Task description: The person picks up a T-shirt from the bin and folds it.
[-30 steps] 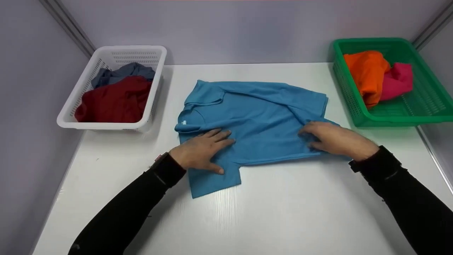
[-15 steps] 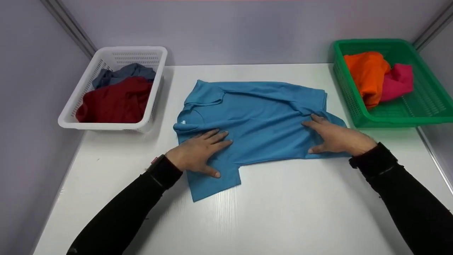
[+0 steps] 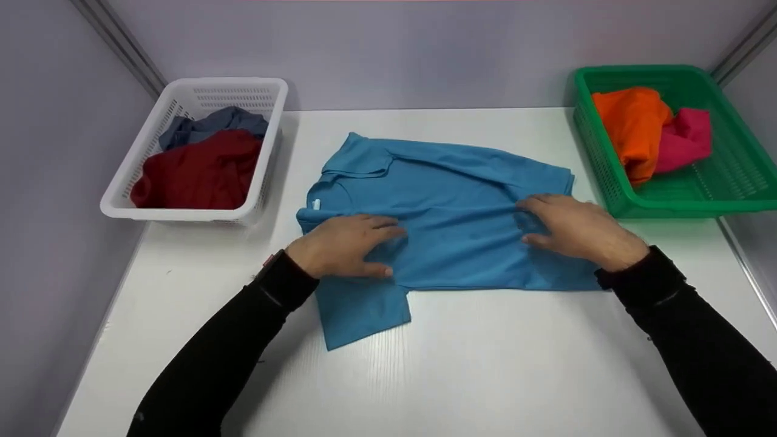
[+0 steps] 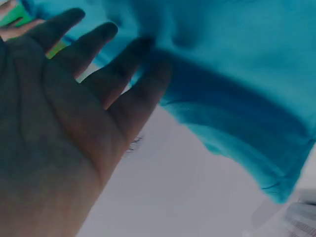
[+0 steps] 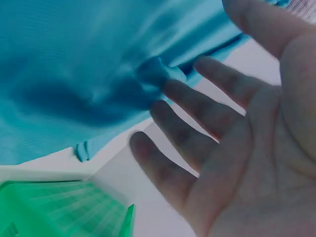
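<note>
A blue T-shirt [image 3: 455,233] lies spread on the white table, its collar with a small white tag toward the left. One short sleeve points toward me at the near left; some creases cross the body. Over the collar-side part of the shirt is my left hand [image 3: 346,246], fingers loosely extended, holding nothing. My right hand [image 3: 580,233] is over the hem end, likewise with relaxed fingers and nothing gripped. In the left wrist view the fingers [image 4: 140,94] are spread beside the blue cloth [image 4: 247,54]. The right wrist view shows extended fingers [image 5: 197,108] near a wrinkled fold [image 5: 158,71].
At the back left stands a white basket [image 3: 115,203] with a dark red garment [image 3: 200,170] and a grey-blue one [image 3: 215,127]. A green basket [image 3: 698,206] at the back right holds an orange cloth [image 3: 634,127] and a pink one [image 3: 686,142]. Walls enclose the table.
The shirt's near edge has shifted toward me and its hem end lies flatter and wider. My left hand's fingers have drawn closer together; my right hand has moved slightly away from me.
</note>
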Action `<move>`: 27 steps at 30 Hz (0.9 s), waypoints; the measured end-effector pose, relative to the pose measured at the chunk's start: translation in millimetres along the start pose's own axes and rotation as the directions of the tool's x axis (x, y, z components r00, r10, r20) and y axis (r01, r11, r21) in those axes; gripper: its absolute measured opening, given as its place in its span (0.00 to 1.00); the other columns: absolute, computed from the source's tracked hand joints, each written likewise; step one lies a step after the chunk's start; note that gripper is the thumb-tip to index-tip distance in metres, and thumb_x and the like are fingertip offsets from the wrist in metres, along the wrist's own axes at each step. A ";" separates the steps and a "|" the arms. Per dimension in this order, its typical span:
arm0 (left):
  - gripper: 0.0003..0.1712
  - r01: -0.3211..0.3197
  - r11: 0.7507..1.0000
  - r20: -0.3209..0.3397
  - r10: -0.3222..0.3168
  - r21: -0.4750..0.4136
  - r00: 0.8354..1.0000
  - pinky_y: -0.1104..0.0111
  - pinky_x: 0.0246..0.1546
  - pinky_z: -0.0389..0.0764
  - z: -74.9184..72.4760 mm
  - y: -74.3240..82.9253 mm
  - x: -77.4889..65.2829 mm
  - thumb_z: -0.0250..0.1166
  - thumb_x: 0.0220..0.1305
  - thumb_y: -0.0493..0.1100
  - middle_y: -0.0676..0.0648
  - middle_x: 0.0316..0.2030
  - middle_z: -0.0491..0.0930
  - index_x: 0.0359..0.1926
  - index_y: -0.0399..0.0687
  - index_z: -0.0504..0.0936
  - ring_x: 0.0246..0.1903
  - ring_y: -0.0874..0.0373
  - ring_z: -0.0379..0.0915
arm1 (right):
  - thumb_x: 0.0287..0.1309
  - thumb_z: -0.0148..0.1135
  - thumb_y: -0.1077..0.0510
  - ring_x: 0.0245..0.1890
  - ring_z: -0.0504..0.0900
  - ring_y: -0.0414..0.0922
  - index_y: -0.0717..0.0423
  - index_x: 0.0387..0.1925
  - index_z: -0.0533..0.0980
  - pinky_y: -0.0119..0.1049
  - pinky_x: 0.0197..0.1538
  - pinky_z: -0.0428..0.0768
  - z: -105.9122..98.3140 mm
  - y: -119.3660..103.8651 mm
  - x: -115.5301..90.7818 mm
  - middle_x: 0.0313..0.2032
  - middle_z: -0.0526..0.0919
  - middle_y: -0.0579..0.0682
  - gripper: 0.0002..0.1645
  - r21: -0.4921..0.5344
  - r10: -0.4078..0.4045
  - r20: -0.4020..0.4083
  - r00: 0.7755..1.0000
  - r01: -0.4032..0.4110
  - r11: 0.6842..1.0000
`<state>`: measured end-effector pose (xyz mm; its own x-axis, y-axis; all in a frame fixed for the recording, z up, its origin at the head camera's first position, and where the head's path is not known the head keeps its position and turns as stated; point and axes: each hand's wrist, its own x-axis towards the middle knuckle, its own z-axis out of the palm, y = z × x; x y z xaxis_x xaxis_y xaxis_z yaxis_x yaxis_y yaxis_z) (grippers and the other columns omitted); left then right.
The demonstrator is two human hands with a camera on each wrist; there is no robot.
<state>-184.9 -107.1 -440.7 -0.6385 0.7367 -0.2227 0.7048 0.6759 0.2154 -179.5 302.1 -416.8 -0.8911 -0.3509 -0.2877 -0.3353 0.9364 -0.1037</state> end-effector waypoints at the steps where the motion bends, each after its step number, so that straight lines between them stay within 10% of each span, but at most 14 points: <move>1: 0.45 0.004 1.000 -0.032 -0.003 0.013 0.999 0.47 0.77 0.72 -4.2 0.1 6.5 0.66 0.70 0.67 0.49 0.80 0.66 0.81 0.61 0.63 0.79 0.47 0.64 | 0.66 0.73 0.47 0.71 0.75 0.64 0.54 0.75 0.69 0.72 0.65 0.77 -2.2 -0.4 5.4 0.72 0.75 0.63 0.42 0.010 0.001 -0.011 1.000 0.000 1.000; 5: 0.44 0.029 0.999 -0.096 -0.025 0.039 0.995 0.50 0.76 0.73 -14.7 -0.5 34.6 0.65 0.73 0.63 0.47 0.79 0.68 0.82 0.58 0.61 0.78 0.47 0.67 | 0.68 0.71 0.49 0.75 0.70 0.63 0.55 0.77 0.67 0.68 0.73 0.72 -5.7 -3.5 31.0 0.75 0.72 0.62 0.41 0.082 -0.034 0.003 0.999 0.034 0.996; 14: 0.55 0.084 0.996 0.040 -0.082 -0.042 0.996 0.48 0.82 0.63 -9.7 -14.1 76.3 0.75 0.64 0.62 0.45 0.84 0.56 0.83 0.52 0.58 0.83 0.44 0.53 | 0.65 0.74 0.48 0.80 0.61 0.67 0.61 0.80 0.61 0.66 0.80 0.63 -0.7 2.8 73.2 0.80 0.61 0.67 0.51 0.155 -0.063 0.098 0.993 0.047 0.987; 27: 0.61 0.116 0.989 0.059 -0.111 -0.091 0.992 0.31 0.79 0.55 4.5 -28.2 60.4 0.71 0.62 0.72 0.46 0.87 0.42 0.86 0.62 0.50 0.86 0.37 0.37 | 0.58 0.77 0.35 0.84 0.42 0.70 0.51 0.84 0.53 0.74 0.79 0.55 14.1 18.8 70.5 0.85 0.45 0.63 0.64 0.178 -0.041 0.105 0.994 0.022 0.984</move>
<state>-242.0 -81.7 -464.5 -0.6936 0.6545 -0.3010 0.5945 0.7560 0.2738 -244.2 295.0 -452.5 -0.8398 -0.3865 -0.3812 -0.2946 0.9143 -0.2780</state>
